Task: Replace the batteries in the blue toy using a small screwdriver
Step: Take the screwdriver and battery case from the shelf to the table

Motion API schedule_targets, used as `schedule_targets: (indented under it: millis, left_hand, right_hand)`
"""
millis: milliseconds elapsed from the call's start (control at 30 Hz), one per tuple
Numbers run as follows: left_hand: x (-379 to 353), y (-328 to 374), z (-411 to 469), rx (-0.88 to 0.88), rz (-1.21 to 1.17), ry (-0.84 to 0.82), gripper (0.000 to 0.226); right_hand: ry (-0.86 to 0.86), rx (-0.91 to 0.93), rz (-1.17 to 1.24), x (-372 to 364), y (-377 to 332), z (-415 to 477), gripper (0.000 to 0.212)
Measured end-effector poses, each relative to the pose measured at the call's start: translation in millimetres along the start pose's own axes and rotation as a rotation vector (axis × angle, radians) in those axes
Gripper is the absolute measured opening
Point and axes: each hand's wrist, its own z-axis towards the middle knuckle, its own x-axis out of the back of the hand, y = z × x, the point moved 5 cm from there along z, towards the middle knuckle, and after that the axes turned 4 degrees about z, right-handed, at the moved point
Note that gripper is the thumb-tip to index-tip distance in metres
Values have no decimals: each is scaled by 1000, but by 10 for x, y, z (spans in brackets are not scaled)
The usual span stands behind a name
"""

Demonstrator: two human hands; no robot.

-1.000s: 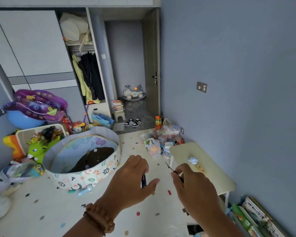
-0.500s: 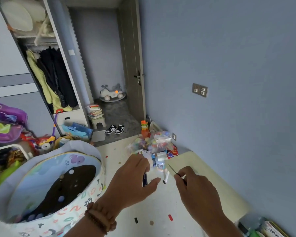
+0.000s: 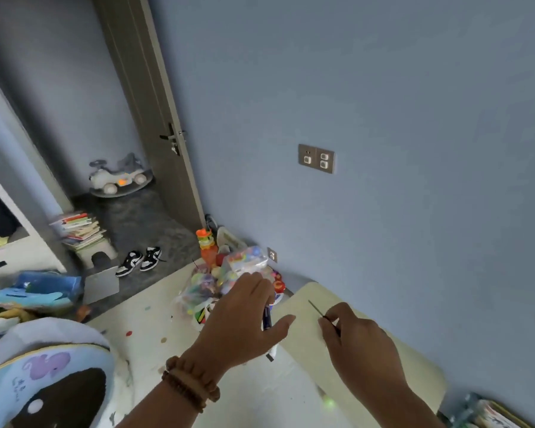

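While the left hand (image 3: 244, 322) grips a dark-blue handle (image 3: 267, 319) and the right hand (image 3: 362, 347) pinches a thin shaft (image 3: 316, 307), lower centre, joining them seems underway; next comes careful alignment.

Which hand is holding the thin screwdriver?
The right hand pinches the screwdriver; the left hand, wearing a bead bracelet, holds a thicker dark-blue thing.

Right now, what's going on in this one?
A person stands in a toy-strewn room with both hands held out over the near end of a low pale table. The left grip holds a dark blue pen-like tool. The right grip pinches a thin metal shaft, apparently the small screwdriver. The hands are apart, and neither holds the blue toy yet.
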Motion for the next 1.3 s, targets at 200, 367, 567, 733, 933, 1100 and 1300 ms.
schedule_targets:
  millis: [200, 367, 567, 733, 933, 1100, 1300]
  left_hand:
    - [-649, -115, 864, -219, -176, -48, 36]
    - [-1202, -190, 1405, -449, -288, -88, 35]
    - [-1658, -442, 1753, -625, -403, -150, 38]
    - [-1979, -694, 1807, -690, -439, -208, 39]
    - [-2607, -860, 1576, -697, -450, -212, 38]
    - [-3775, -972, 1094, -673, -489, -215, 38]
    - [-5472, -1160, 331, -703, -517, -186, 36]
  right_hand:
    - [171, -240, -16, 13, 413, 459, 20]
    - [273, -459, -53, -122, 608, 702, 20]
    - [391, -678, -54, -488, 605, 874, 23]
    - [438, -756, -13, -798, 595, 1015, 20]
    - [616, -684, -37, -1207, 850, 1072, 7]
    - [696, -678, -47, -2181, 1637, 1058, 4]
    - [743, -687, -65, -3750, 2737, 1028, 3]
